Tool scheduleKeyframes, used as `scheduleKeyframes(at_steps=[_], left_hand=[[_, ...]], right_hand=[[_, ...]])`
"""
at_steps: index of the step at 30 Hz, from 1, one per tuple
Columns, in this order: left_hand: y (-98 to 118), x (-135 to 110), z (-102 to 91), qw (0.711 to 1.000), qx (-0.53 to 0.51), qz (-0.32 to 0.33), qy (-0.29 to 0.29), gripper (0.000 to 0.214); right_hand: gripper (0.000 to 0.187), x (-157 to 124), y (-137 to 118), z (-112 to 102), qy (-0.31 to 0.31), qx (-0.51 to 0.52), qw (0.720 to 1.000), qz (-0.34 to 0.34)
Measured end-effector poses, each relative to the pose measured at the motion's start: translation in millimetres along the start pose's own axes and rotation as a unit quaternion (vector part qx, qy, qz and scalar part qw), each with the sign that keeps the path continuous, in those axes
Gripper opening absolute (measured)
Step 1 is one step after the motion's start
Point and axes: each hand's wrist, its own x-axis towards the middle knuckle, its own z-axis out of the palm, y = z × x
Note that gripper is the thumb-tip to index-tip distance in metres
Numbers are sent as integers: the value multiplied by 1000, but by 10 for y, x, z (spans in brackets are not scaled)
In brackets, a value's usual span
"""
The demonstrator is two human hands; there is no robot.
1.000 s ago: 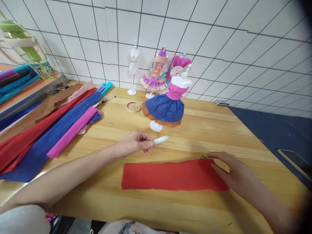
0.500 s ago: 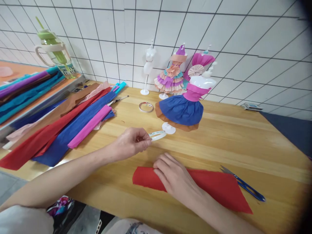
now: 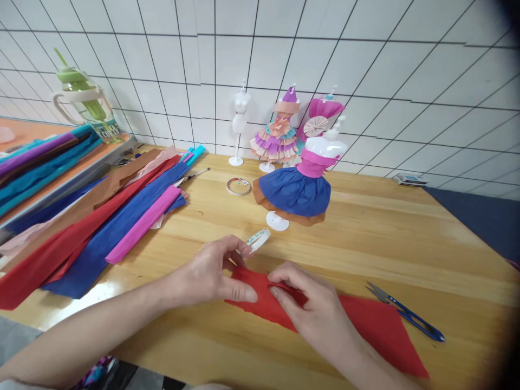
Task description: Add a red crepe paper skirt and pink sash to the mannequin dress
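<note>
A strip of red crepe paper (image 3: 377,325) lies in front of me, its left part lifted off the table. My right hand (image 3: 312,303) pinches a raised fold of it between thumb and fingers. At the paper's left end is my left hand (image 3: 219,271), its thumb lying over the red surface. The bent fingers of that hand keep hold of a thin white tape roll (image 3: 260,241) with green print, tilted up behind the paper. Blue-handled thread snips (image 3: 414,317) rest by the paper's right end, blades apart.
Behind my hands stands a mini dress form (image 3: 300,184) in a pink and blue paper dress. More forms line the tiled wall, one bare (image 3: 240,116). A second tape ring (image 3: 239,186) lies near them. Crepe paper strips (image 3: 109,211) and a green-lidded bottle (image 3: 87,103) are left.
My left hand has come down with the tape roll to the red paper's left end. My right hand, earlier flat on the paper, now pinches and lifts it.
</note>
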Motion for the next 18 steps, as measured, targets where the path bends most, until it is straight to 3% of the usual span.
scheduleKeyframes(at_steps=[4,9,13,18], left_hand=[[-17,56,70,999,-20,-37,16,52],[-51,149,141,998,-11,-52,37,33],[-22,192,194,998,-19,-39,36,31],[21,218,176,999,-33,-10,24,36]], right_hand=[[13,28,-76,-64,-6,21,1000,10],[11,111,-149,-106,-25,76,993,83],[10,208,-121,-57,-15,120,983,137],[9,261,-56,-44,-58,126,974,179]])
